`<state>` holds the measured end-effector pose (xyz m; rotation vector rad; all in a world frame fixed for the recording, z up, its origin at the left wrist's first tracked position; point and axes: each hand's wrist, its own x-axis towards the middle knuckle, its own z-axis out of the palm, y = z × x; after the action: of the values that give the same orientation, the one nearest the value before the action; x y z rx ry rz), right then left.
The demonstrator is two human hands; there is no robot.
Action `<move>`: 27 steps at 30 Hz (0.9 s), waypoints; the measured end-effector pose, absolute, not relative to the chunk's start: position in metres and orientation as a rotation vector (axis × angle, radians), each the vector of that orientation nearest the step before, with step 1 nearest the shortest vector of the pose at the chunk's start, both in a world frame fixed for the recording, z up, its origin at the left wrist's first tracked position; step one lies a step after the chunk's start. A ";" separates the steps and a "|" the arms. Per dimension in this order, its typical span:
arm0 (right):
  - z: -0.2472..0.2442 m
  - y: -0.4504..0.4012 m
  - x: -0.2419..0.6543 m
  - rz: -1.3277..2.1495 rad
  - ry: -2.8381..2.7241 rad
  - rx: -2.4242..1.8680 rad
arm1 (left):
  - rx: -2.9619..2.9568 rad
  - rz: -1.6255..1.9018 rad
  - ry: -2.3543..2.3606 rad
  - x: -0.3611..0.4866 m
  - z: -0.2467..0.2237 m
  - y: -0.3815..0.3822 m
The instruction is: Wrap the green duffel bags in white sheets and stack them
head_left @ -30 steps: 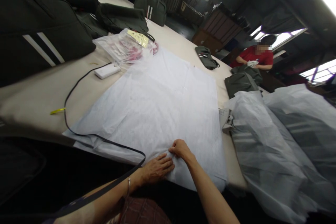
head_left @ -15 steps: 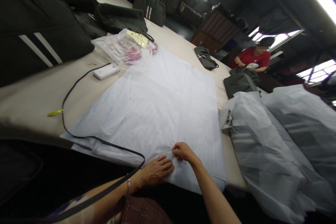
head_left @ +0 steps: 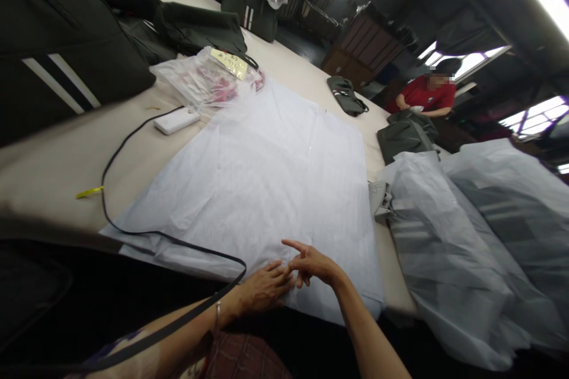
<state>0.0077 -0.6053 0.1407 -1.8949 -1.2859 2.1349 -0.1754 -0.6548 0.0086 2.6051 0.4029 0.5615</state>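
Observation:
A large sheet of thin white material (head_left: 267,183), perhaps a flat bag, lies spread over the table. My left hand (head_left: 264,287) rests flat on its near edge, fingers stretched out. Just to the right, my right hand (head_left: 311,263) is over the sheet with its index finger extended and the other fingers loosely bent and apart. It holds nothing that I can see, and its fingertips come close to those of my left hand. A black cord (head_left: 178,241) runs across the sheet's near left corner and over my left forearm.
At the left stand dark bags with white stripes (head_left: 66,53). A clear plastic bag (head_left: 195,80) and a white power bank (head_left: 176,120) lie on the table (head_left: 128,172). Bags under translucent white covers (head_left: 448,237) stand at the right. A person in red (head_left: 424,95) works farther off.
My right hand has opened from a pinch, its index finger now stretched to the left. My left hand stays put. At the far end, a person's white cover has come over a dark bag.

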 end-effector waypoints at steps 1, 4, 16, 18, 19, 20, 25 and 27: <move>0.143 -0.609 0.008 2.151 -1.232 -1.867 | 2.601 0.570 0.402 -0.175 0.008 -0.655; 0.139 -0.629 0.010 2.082 -1.072 -1.848 | 2.568 0.611 0.396 -0.174 0.007 -0.655; 0.093 -0.677 0.002 1.820 -0.872 -2.082 | 2.604 0.688 0.451 -0.173 0.008 -0.653; 0.093 -0.675 0.002 1.799 -0.938 -2.125 | 2.620 0.699 0.435 -0.172 0.013 -0.651; 0.093 -0.675 0.002 1.786 -0.972 -2.142 | 2.636 0.701 0.423 -0.171 0.015 -0.650; 0.094 -0.675 0.002 1.774 -1.004 -2.160 | 2.657 0.700 0.408 -0.171 0.017 -0.648; 0.094 -0.676 0.001 1.720 -1.151 -2.265 | 2.762 0.649 0.300 -0.167 0.020 -0.637; 0.094 -0.675 0.001 1.708 -1.189 -2.287 | 2.780 0.634 0.239 -0.165 0.019 -0.631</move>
<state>0.0007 -0.6755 0.0945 -2.2872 -1.1889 1.7083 -0.1647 -0.6307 0.0187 2.7796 0.2392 0.6339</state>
